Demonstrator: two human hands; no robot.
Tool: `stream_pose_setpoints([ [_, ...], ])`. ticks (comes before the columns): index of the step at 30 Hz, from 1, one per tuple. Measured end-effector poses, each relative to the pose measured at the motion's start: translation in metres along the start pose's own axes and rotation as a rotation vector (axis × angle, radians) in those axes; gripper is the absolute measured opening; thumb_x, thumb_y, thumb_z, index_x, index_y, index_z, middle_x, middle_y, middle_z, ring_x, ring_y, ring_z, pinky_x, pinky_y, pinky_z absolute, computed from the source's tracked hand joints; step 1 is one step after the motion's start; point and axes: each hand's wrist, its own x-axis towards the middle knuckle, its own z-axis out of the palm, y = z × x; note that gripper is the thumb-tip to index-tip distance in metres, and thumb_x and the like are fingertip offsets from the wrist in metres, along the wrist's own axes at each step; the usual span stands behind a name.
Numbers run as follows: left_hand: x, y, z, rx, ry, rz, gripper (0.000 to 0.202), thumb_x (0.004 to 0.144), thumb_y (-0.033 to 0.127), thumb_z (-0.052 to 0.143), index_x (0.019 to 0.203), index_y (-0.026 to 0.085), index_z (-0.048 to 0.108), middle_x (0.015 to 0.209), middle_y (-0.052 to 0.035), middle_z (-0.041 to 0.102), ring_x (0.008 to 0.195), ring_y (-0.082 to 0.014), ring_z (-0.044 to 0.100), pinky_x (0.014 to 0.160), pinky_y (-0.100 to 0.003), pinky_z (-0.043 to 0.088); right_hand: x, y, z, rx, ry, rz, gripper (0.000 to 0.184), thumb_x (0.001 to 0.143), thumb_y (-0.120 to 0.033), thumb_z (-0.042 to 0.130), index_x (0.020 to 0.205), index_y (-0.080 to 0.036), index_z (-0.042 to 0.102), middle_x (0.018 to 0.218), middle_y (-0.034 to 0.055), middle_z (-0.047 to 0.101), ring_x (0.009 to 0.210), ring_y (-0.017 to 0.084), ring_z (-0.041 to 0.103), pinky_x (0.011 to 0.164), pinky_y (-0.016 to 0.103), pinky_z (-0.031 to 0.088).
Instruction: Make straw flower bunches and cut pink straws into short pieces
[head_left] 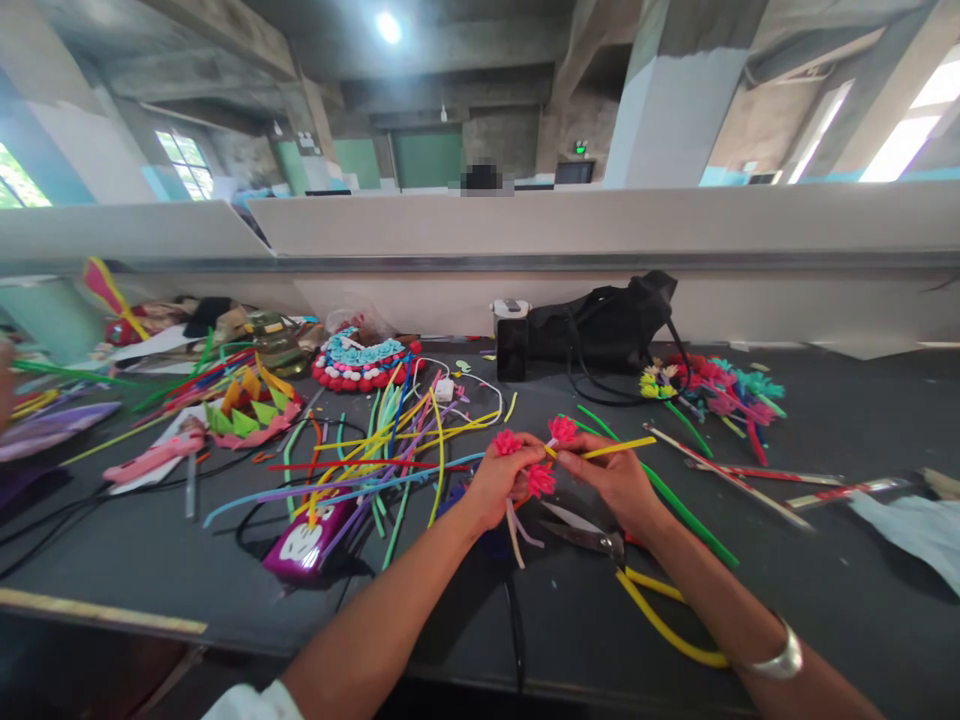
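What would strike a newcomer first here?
Probably the pink flowers at the left hand, near the centre, with a yellow strip held in the right hand. Next, the yellow-handled scissors lower in view, and the tangle of multicoloured strips on the table to the left.

My left hand (495, 490) was closed in a pinch, its thumb (525, 457) pointing toward my right hand (619, 480), which was pinched too, the two just beside each other, my bare left forearm (390, 615) and right forearm (712, 585) slanted forward and inward.
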Motion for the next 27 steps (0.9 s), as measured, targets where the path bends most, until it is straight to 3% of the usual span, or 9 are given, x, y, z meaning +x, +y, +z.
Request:
stream_pose_setpoints([
  [2,-0.001,0.002,0.001,-0.025,0.011,-0.007,0.019,0.063,0.029,0.070,0.070,0.016,0.058,0.044,0.0091,0.036,0.033,-0.0017,0.023,0.037,-0.020,0.009,-0.001,0.000,0.000,-0.013,-0.025,-0.008,0.021,0.073,-0.037,0.075,0.084,-0.020,0.075,0.081,0.0026,0.071,0.076,0.018,0.062,0.071,0.028,0.047],
  [5,-0.002,0.004,0.000,-0.092,-0.003,0.009,0.018,0.060,0.026,0.070,0.068,0.014,0.060,0.051,0.0042,0.050,0.036,-0.0022,0.031,0.037,-0.019,0.014,0.000,0.001,-0.003,-0.009,-0.048,-0.015,0.020,0.073,-0.038,0.075,0.083,-0.020,0.074,0.079,0.0028,0.071,0.074,0.019,0.062,0.068,0.029,0.048],
  [10,-0.004,0.001,-0.001,-0.036,-0.177,-0.038,0.015,0.057,0.021,0.072,0.066,0.012,0.065,0.063,-0.0039,0.063,0.054,-0.0082,0.053,0.051,-0.019,0.035,0.003,-0.001,-0.012,-0.010,-0.104,-0.040,0.017,0.069,-0.035,0.077,0.070,-0.019,0.071,0.069,0.0021,0.067,0.066,0.017,0.059,0.063,0.028,0.047],
  [14,-0.009,0.000,0.000,0.098,-0.292,-0.103,0.015,0.056,0.022,0.072,0.065,0.011,0.067,0.062,-0.0038,0.063,0.059,-0.0110,0.057,0.059,-0.022,0.041,0.004,-0.004,-0.022,-0.042,-0.232,-0.055,0.018,0.075,-0.036,0.074,0.077,-0.018,0.073,0.074,0.0038,0.069,0.068,0.017,0.060,0.064,0.028,0.047],
  [18,-0.011,-0.001,0.001,0.362,-0.346,-0.136,0.012,0.059,0.022,0.067,0.064,0.011,0.066,0.055,0.0007,0.056,0.050,-0.0079,0.047,0.049,-0.021,0.032,0.003,-0.008,-0.024,-0.140,-0.324,-0.204,0.016,0.077,-0.035,0.074,0.076,-0.019,0.073,0.074,0.0035,0.069,0.071,0.017,0.063,0.067,0.028,0.049],
  [22,-0.007,-0.007,0.003,0.511,-0.159,0.019,0.009,0.057,0.016,0.062,0.052,0.013,0.055,0.047,0.0069,0.041,0.046,-0.0041,0.032,0.045,-0.019,0.023,-0.002,-0.016,-0.019,-0.369,-0.253,-0.468,0.013,0.086,-0.031,0.066,0.081,-0.021,0.074,0.076,0.0043,0.071,0.072,0.018,0.063,0.071,0.031,0.049],
  [25,-0.002,-0.010,0.004,0.384,0.023,0.084,0.008,0.059,0.020,0.060,0.057,0.013,0.058,0.048,0.0057,0.044,0.045,-0.0048,0.034,0.044,-0.019,0.024,-0.006,-0.018,-0.017,-0.568,-0.182,-0.669,0.010,0.087,-0.025,0.064,0.087,-0.024,0.074,0.079,0.0039,0.072,0.074,0.019,0.064,0.076,0.035,0.047],
  [27,0.001,-0.011,0.004,0.212,0.070,0.061,0.011,0.061,0.024,0.060,0.062,0.013,0.060,0.048,0.0049,0.045,0.041,-0.0046,0.034,0.041,-0.019,0.022,-0.007,-0.017,-0.016,-0.621,-0.161,-0.711,0.010,0.087,-0.023,0.065,0.089,-0.025,0.074,0.080,0.0038,0.073,0.076,0.021,0.065,0.077,0.037,0.047],
])
